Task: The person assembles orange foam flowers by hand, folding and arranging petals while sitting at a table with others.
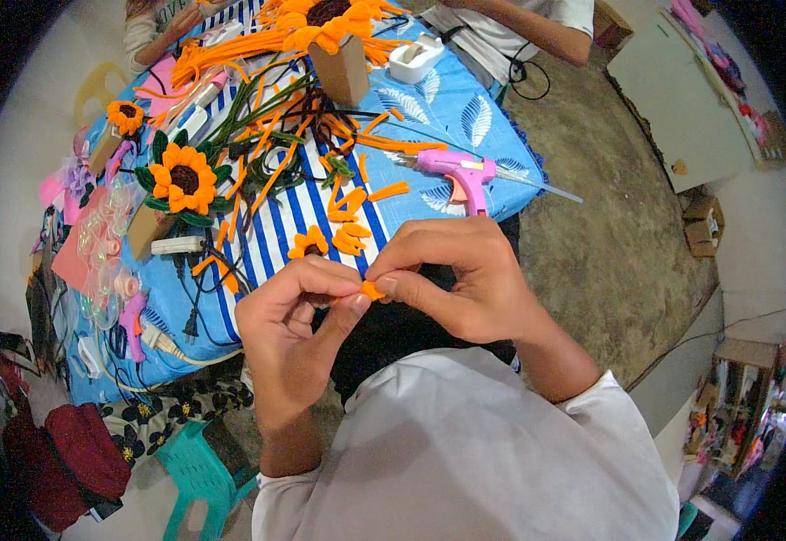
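Note:
Between the fingertips of my left hand [301,311] and my right hand [454,275] is a small orange pipe cleaner piece [372,290]. Both hands pinch it in front of my chest, at the table's near edge, and my fingers cover most of it. Just beyond them on the striped cloth lie a small orange pipe cleaner flower [308,242] and a bundle of bent orange petals [351,239]. More cut orange pieces [346,205] are scattered farther up. A pink glue gun [461,173] rests beyond my right hand.
A finished sunflower [182,178] with green leaves stands at left, near a white power strip [178,244] and cords. A second glue gun [132,325] lies at the left edge. Farther off are a tape dispenser [416,58], a cardboard block [339,72] and two people. A teal chair [202,478] stands lower left.

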{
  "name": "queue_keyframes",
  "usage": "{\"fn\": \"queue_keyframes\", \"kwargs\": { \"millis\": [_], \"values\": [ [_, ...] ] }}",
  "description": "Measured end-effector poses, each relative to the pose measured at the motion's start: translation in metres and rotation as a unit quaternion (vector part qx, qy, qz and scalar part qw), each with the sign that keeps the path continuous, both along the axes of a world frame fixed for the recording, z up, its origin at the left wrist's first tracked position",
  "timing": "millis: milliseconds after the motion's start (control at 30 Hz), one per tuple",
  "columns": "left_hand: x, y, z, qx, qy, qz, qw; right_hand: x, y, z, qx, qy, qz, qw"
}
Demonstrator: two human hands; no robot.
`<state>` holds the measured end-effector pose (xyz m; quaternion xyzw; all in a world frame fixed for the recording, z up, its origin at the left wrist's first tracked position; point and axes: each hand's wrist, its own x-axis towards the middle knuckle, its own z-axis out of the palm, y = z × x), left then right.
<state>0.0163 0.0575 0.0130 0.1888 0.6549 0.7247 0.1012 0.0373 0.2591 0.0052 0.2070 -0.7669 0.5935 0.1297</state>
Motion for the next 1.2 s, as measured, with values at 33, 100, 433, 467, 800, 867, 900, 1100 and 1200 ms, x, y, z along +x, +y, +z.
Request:
{"fn": "queue_keyframes", "kwargs": {
  "millis": [33, 100, 433, 467, 800, 867, 900, 1100, 1200],
  "values": [
    [0.000, 0.000, 0.002, -0.014, -0.002, -0.005, 1.000, -0.001, 0.002, 0.004, 0.019, -0.003, 0.005, 1.000],
    [0.001, -0.001, 0.007, -0.042, -0.009, -0.014, 0.999, -0.001, 0.004, 0.011, 0.057, -0.011, 0.014, 0.998],
    [0.001, -0.003, 0.009, -0.042, -0.004, -0.033, 0.999, -0.008, 0.007, 0.005, -0.159, -0.235, 0.154, 0.946],
    [0.003, -0.003, 0.009, -0.059, -0.010, -0.024, 0.998, -0.008, 0.007, 0.008, -0.115, -0.217, 0.133, 0.960],
    [-0.002, -0.005, 0.002, -0.101, 0.011, -0.015, 0.995, -0.014, 0.010, 0.018, 0.074, -0.102, 0.063, 0.990],
    [-0.001, -0.003, 0.005, -0.107, 0.021, 0.005, 0.994, -0.017, 0.009, 0.010, 0.052, -0.103, 0.065, 0.991],
    [0.000, -0.003, 0.006, -0.111, 0.025, 0.017, 0.993, -0.018, 0.008, 0.007, 0.040, -0.104, 0.068, 0.991],
    [0.000, -0.010, -0.001, -0.098, 0.022, 0.022, 0.995, -0.018, 0.004, 0.004, -0.021, -0.205, 0.123, 0.971],
    [0.000, -0.010, 0.001, -0.088, -0.007, 0.037, 0.995, -0.017, 0.001, 0.006, -0.004, -0.190, 0.123, 0.974]
  ]
}}
